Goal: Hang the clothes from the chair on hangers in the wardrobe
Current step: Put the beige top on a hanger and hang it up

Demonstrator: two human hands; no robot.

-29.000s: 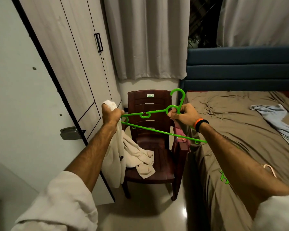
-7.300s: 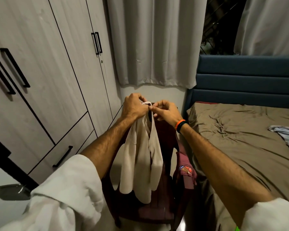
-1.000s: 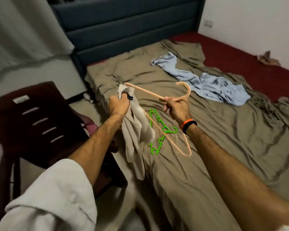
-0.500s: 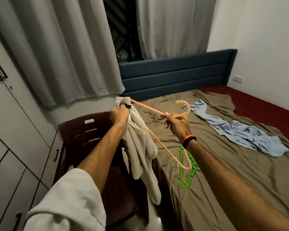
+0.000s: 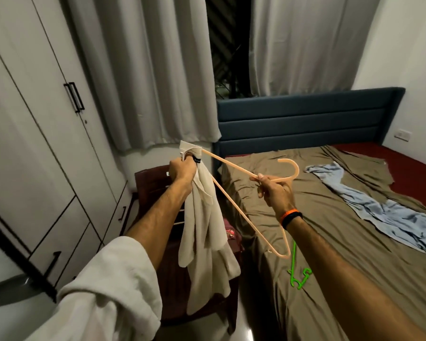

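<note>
My left hand (image 5: pixel 182 169) grips the top of a cream garment (image 5: pixel 204 232), which hangs down in front of the dark brown chair (image 5: pixel 153 178). My right hand (image 5: pixel 276 189) holds a peach plastic hanger (image 5: pixel 234 205) just below its hook. One end of the hanger reaches into the bunched cloth at my left fist. A green hanger (image 5: pixel 299 274) lies on the bed near its left edge. The wardrobe (image 5: pixel 35 134) stands at the left with its doors closed.
The bed (image 5: pixel 330 242) with an olive sheet fills the right side, a light blue garment (image 5: pixel 379 212) spread on it. A dark blue headboard (image 5: pixel 305 119) and grey curtains (image 5: pixel 145 70) are behind. A maroon item (image 5: pixel 230 236) hangs on the chair arm.
The view has swung up and left from the bed toward the wardrobe and curtains. Both hands keep the same hold on the garment and the peach hanger.
</note>
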